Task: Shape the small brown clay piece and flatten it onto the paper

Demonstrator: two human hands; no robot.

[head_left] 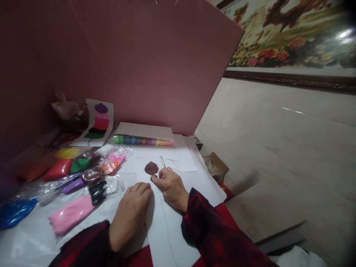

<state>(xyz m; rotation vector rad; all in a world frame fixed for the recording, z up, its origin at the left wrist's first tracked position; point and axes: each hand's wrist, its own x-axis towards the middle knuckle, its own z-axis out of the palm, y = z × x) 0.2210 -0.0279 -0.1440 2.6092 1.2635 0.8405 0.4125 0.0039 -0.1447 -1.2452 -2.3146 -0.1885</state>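
A round, rough-textured brown clay disc [151, 168] lies on the white paper in front of my hands. Just below it is a small black clay piece [153, 178], pressed under the index fingertip of my right hand [172, 188]; the other fingers are curled. Beyond its knuckles rests a slim silver tool [162, 161], whose near end is hidden behind the hand. My left hand [132, 213] lies palm down at the paper's left edge, fingers stretched out and holding nothing. A thin curved line [167, 222] runs down the paper from near the black clay.
Several bags of coloured clay, among them a pink bag [72, 215] and a blue bag [17, 213], spread across the left side. A long pack of coloured pieces [143, 141] lies at the back. A sheet with colour patches [109, 111] leans behind. A cardboard box [219, 166] sits beyond the right edge.
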